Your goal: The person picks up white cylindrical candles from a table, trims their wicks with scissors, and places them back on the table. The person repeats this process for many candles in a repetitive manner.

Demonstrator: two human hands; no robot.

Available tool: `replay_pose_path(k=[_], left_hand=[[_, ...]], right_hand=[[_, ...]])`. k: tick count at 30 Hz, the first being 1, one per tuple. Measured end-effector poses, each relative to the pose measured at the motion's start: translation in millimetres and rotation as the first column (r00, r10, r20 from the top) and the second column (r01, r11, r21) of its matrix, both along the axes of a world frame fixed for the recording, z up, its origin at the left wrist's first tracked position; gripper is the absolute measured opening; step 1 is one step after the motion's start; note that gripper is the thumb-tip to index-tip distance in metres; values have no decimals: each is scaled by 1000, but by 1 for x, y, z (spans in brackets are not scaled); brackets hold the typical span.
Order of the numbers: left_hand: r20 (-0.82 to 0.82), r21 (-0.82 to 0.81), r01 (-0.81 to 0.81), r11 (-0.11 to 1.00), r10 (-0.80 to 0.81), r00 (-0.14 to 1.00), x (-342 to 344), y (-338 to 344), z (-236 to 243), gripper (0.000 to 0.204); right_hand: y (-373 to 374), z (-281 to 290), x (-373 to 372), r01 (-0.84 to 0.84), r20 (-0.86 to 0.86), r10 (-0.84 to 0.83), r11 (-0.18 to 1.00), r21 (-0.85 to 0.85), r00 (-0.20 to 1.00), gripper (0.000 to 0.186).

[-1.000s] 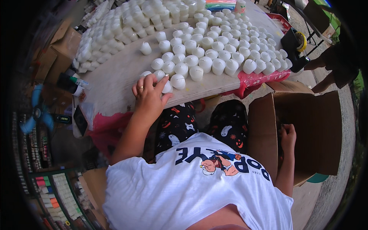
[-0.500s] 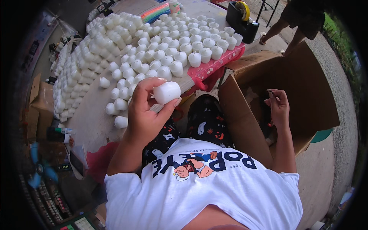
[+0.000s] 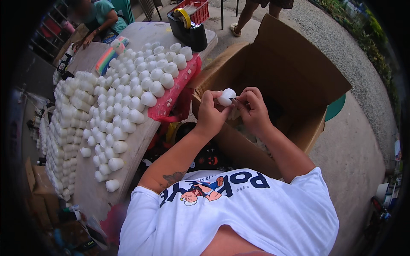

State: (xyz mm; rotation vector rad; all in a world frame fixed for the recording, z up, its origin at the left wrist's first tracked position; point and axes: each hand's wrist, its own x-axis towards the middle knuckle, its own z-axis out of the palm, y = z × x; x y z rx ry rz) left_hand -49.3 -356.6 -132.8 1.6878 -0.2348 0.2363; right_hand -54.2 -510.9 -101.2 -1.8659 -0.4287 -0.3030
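Observation:
My left hand (image 3: 210, 112) holds a small white plastic cup (image 3: 226, 96) up in front of me, over the edge of an open cardboard box (image 3: 294, 72). My right hand (image 3: 253, 107) is beside it, pinching a thin small blade-like tool whose tip touches the cup's rim. Many more white cups (image 3: 128, 102) stand upside down in rows on the grey table (image 3: 141, 143) to my left. The inside of the box is partly hidden by my hands.
A black tape dispenser with yellow tape (image 3: 186, 24) and a red basket (image 3: 197, 9) sit at the table's far end. A red plastic bag (image 3: 176, 100) hangs at the table edge. Another person (image 3: 100, 17) sits at the far left; someone's legs (image 3: 245, 19) stand behind the box.
My left hand picked a cup off the table and carried it right, over the box. My right hand rose from the box and met it at the cup.

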Motion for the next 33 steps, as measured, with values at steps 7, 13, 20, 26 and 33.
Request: replay_pose_path(k=[7,13,20,26,33], left_hand=[[42,-2,-60,998,60,997,-4,1,7,44],[154,78,-68,995,55,987,-2,4,-7,44],[282,199,-91,976,32,959,-6,5,-6,44],[279,240,-122,963,52,959,-5,9,-6,44],[302,277,-133,952,45,952,-31,25,23,42]], right_hand=[[-1,1,10,118,-127,-114,993,28,985,12],[10,2,0,42,-49,-40,998,53,998,14],[4,15,-1,56,-215,-39,996,72,976,12],[-2,4,9,148,-189,-151,989,-28,970,12],[-13,-17,25,198,-40,-208,964,-175,977,13]])
